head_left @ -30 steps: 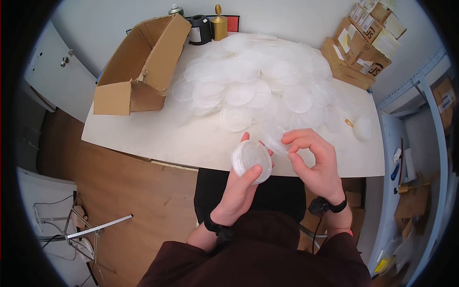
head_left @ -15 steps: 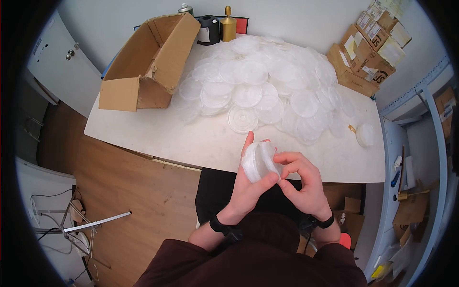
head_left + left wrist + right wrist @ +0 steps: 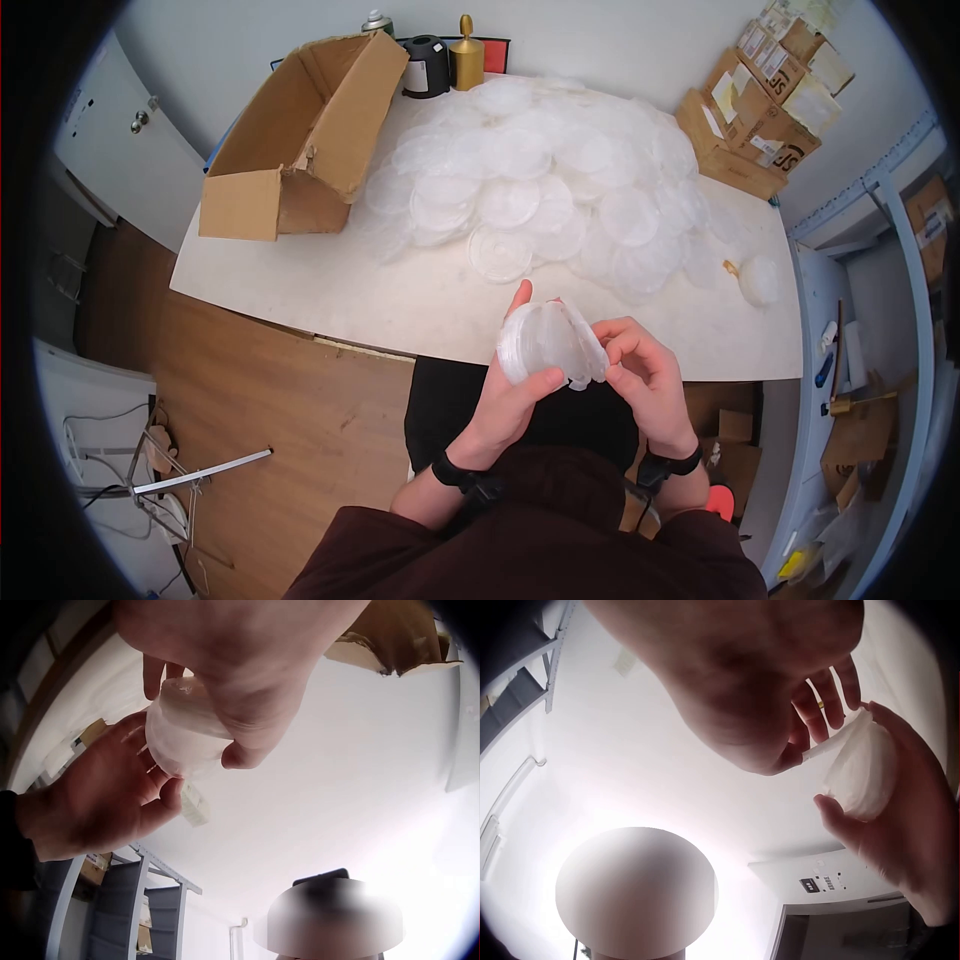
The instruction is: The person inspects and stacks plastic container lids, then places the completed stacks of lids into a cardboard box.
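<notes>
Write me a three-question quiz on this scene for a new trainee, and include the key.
1. Multiple choice: As the person sees it, where does the open cardboard box stand in relation to the lid pile on the table?
a) to its right
b) to its left
c) underneath it

2. True or false: Both hands are empty.

3. Fill in the colour: A gold-coloured bottle stands beside a ____ container at the back of the table.

Key
1. b
2. False: the left hand grips the held lids, and the right hand pinches at their edge.
3. black
</notes>
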Tool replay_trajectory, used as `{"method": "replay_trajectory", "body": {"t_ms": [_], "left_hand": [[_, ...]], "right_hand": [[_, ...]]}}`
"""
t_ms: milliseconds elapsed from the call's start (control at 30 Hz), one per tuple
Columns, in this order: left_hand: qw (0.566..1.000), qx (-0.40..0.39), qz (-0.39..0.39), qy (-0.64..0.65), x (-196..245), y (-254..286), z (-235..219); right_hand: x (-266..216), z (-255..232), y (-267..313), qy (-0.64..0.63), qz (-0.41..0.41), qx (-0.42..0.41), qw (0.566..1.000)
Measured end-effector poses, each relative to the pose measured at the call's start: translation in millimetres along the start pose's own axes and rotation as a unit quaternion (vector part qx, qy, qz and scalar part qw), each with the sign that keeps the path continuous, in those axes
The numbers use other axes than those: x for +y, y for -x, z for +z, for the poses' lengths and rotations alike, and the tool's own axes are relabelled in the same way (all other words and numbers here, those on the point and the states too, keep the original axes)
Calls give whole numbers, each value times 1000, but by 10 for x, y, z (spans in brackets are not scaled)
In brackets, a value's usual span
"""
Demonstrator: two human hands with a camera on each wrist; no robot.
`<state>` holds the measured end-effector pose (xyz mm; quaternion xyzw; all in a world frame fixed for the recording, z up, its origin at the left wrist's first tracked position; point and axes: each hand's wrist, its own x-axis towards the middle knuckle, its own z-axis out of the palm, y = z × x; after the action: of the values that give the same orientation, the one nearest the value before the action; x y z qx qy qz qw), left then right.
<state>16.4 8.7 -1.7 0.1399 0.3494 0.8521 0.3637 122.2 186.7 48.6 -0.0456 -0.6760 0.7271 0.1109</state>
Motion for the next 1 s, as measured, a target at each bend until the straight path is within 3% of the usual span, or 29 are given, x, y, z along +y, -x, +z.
{"method": "replay_trajectory", "body": {"t_ms": [133, 200, 233, 300, 333, 400, 433, 500, 533, 600, 667, 800, 1000], "left_hand": [[996, 23, -32, 79, 53, -42, 28], [979, 16, -62, 196, 30, -86, -41], [979, 12, -61, 196, 14, -106, -78], [975, 37, -58, 213, -30, -128, -145], [975, 33, -57, 211, -53, -138, -156], [975, 54, -57, 207, -79, -151, -163], [976, 50, -55, 205, -77, -142, -158], [974, 68, -63, 208, -75, -143, -152], [974, 68, -62, 208, -61, -162, -151], [970, 63, -68, 223, -52, -157, -152], [973, 59, -66, 213, -21, -147, -132], [988, 32, -44, 148, 16, -152, -54], [988, 47, -35, 146, -83, -241, -62]], "right_hand": [[-96, -93, -67, 19, -27, 48, 998], [-196, -185, -210, 151, -95, 126, 976], [-254, -232, -330, 152, -98, 127, 975], [-394, -348, -658, 364, -220, 235, 874], [-426, -458, -863, 364, -224, 237, 873], [-383, -702, -1292, 476, -289, 225, 800], [-362, -752, -1424, 475, -293, 227, 798], [-334, -804, -1594, 600, -267, 203, 726], [-364, -725, -1547, 600, -269, 203, 726], [-441, -408, -1256, 454, -233, 48, 858], [-469, -181, -937, 433, -207, -131, 867], [-220, -4, -642, 418, -221, -173, 864], [-331, -151, -772, 393, -258, -52, 881]]}}
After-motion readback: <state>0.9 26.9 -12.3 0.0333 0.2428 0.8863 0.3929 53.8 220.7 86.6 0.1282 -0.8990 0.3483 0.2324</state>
